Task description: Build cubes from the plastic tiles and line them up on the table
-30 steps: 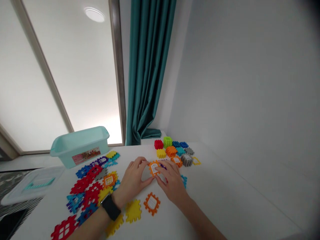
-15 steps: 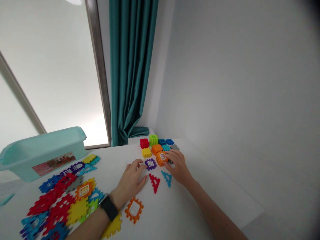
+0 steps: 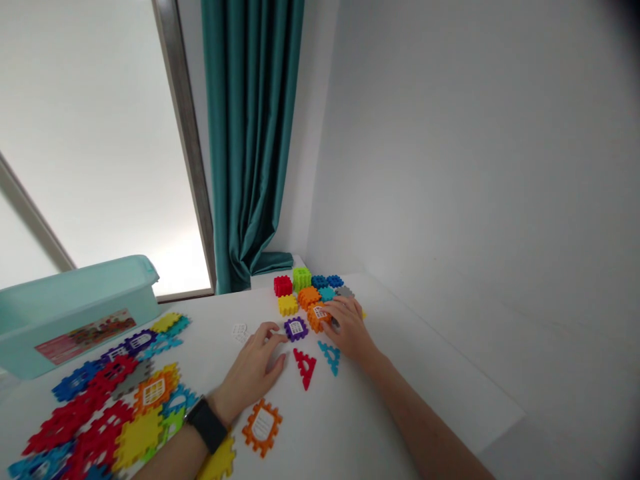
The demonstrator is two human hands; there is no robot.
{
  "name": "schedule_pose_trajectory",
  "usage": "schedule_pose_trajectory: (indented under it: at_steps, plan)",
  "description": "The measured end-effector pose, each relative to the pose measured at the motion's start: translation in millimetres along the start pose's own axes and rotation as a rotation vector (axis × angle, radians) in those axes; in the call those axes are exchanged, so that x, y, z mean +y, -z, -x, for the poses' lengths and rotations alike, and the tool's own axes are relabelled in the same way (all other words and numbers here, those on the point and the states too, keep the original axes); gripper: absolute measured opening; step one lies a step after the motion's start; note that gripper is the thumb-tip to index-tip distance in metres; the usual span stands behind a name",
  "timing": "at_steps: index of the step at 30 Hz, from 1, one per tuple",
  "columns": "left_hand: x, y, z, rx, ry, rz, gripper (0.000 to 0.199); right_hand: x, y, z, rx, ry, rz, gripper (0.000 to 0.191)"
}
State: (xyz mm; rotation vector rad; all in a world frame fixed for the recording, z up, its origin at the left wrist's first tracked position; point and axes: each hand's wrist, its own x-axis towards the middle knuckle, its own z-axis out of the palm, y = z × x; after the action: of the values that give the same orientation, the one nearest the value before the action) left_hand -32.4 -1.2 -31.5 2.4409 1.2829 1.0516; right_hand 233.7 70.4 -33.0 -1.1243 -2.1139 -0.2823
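Note:
My left hand (image 3: 255,365) rests low over the white table, fingers loosely bent and apart, holding nothing. Its fingertips are beside a purple square tile with a white window insert (image 3: 296,329). Farther right, my right hand (image 3: 349,328) has its thumb and fingers around the right side of an orange interlocking tile stack (image 3: 319,317) with a white window on top. Part of that stack is hidden by the fingers. Nearer to me lie a red triangle tile (image 3: 305,368) and a blue triangle tile (image 3: 329,357).
Stacks of red (image 3: 283,285), lime green (image 3: 301,279), yellow (image 3: 288,305) and blue tiles (image 3: 335,281) stand at the back. Many mixed tiles (image 3: 103,420) spread at left, before a mint plastic bin (image 3: 95,333). An orange frame tile (image 3: 263,428) lies in front.
My right hand has shifted slightly left, its thumb now against the orange stack. The view has turned a little right. My left hand stays beside the purple tile.

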Motion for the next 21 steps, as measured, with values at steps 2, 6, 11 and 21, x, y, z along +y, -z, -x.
schedule_pose_trajectory:
  at_steps: [2,6,11,21]
  plan:
    - [-1.2,-1.3,0.4,-0.001,-0.002,-0.002,0.026,-1.2,0.7,-0.3,-0.011,-0.005,0.0,0.024]
    - [-3.1,-3.3,1.1,0.001,-0.005,-0.022,0.027,-3.2,2.7,0.0,-0.019,-0.004,0.003,0.026]
    - [-1.3,-1.8,0.7,0.006,-0.01,-0.045,0.027,-4.0,3.6,0.4,-0.009,-0.003,0.003,0.026]
    - [2.8,1.4,-0.2,-0.009,-0.011,-0.07,0.026,-2.7,0.8,0.3,-0.004,0.007,0.004,0.028]
